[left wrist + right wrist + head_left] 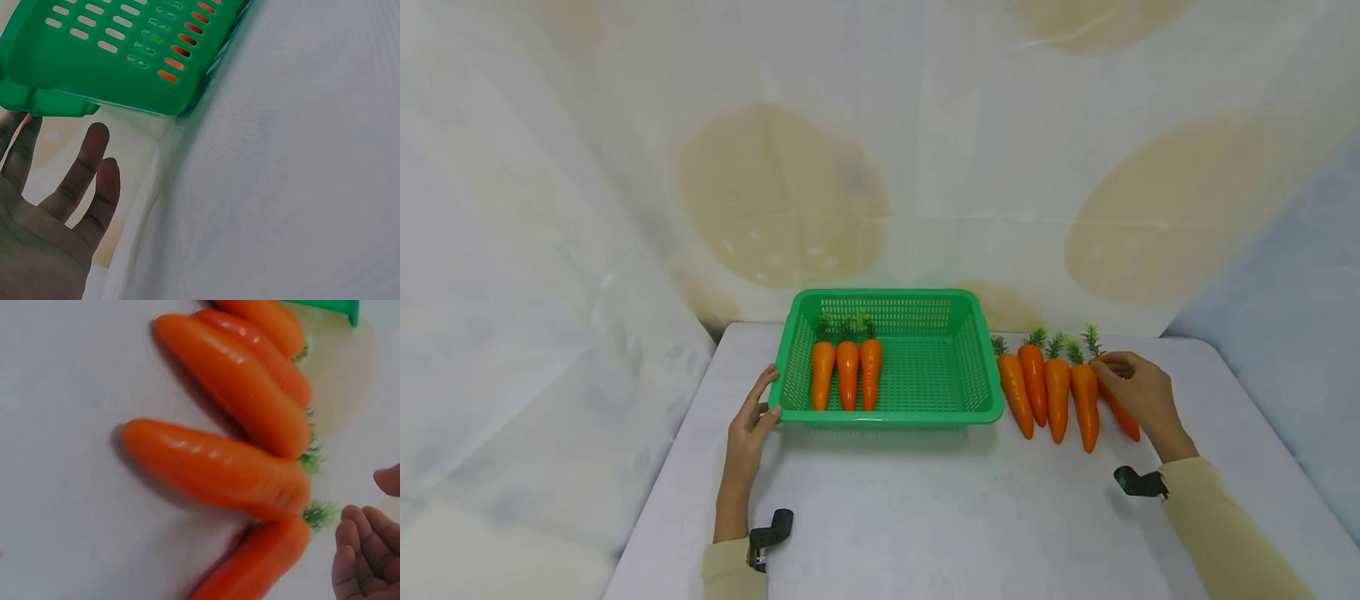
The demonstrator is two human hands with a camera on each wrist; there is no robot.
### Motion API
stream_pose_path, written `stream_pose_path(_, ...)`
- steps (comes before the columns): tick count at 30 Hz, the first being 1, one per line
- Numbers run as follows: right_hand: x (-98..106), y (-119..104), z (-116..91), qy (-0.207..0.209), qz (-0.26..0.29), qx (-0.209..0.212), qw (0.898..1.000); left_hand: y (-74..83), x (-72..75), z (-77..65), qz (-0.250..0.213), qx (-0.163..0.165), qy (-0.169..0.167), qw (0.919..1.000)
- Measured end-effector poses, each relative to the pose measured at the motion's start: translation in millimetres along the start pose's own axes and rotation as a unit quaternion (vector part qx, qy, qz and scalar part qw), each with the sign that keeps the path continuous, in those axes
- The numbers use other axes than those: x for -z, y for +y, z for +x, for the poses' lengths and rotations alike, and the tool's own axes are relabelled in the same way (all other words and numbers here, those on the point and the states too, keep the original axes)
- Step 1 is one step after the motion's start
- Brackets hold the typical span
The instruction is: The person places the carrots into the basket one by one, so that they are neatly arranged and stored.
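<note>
A green plastic basket stands on the table with three orange carrots side by side in its left part, leafy tops toward the back. At the basket's left rim is my left hand, its thumb by the front corner; the left wrist view shows mostly straight fingers, some touching under the rim. Right of the basket lies a row of several carrots. My right hand is over the top of the rightmost carrot. In the right wrist view its thumb and fingers are apart, with nothing visibly between them.
A white cloth covers the table. Behind it hangs a pale curtain with tan round patches, and more cloth drapes on both sides. A small black camera is strapped to each wrist.
</note>
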State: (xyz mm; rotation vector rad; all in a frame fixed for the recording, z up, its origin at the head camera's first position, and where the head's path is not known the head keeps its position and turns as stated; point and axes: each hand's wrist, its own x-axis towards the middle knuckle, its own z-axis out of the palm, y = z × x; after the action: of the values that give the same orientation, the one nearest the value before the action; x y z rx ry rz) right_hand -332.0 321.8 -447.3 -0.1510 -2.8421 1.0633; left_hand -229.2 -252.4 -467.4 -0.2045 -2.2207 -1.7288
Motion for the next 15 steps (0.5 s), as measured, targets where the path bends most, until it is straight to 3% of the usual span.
stream_pose_path(7,-4,24,3,0.018,-0.024,-0.047,0.998,0.4,-0.4,-0.6,-0.001,0.005,-0.002,1.0000)
stream_pose_path(15,-2,42,1,-0.012,-0.028,-0.094,0.995,1.5,-0.9,0.0,-0.006,0.001,0.000,1.0000)
